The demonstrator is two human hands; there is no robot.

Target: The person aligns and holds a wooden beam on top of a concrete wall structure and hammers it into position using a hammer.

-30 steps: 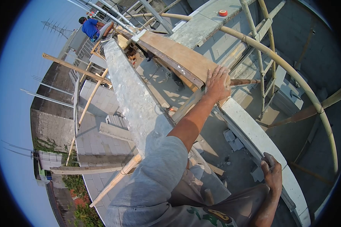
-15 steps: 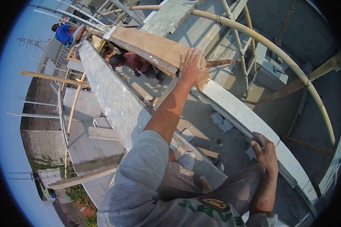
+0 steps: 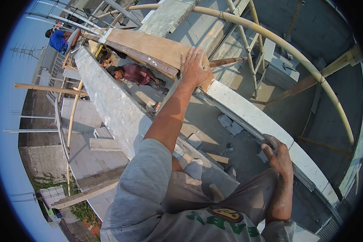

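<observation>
My left hand (image 3: 195, 69) lies with its fingers slightly spread on the near end of a brown plywood form (image 3: 149, 44), over its top edge. A dark timber strip runs along the side of that form. My right hand (image 3: 277, 156) rests at the inner edge of a pale block wall (image 3: 250, 109), its fingers loosely bent and apart from the thumb, with nothing visible in it. The wall curves from the end of the plywood down to the lower right. My knees show between the wall and a rough grey concrete beam (image 3: 109, 101).
Below the plywood is a person in a dark red shirt (image 3: 136, 74). Another in blue (image 3: 59, 41) sits at the far upper left. A bent bamboo pole (image 3: 286, 42) arches at right. Broken blocks (image 3: 230, 124) lie on the lower floor. A drop lies left of the beam.
The view has shifted, so the structure and both hands appear further left. The person in dark red has come into view below. My left hand stays on the plywood, my right at the wall.
</observation>
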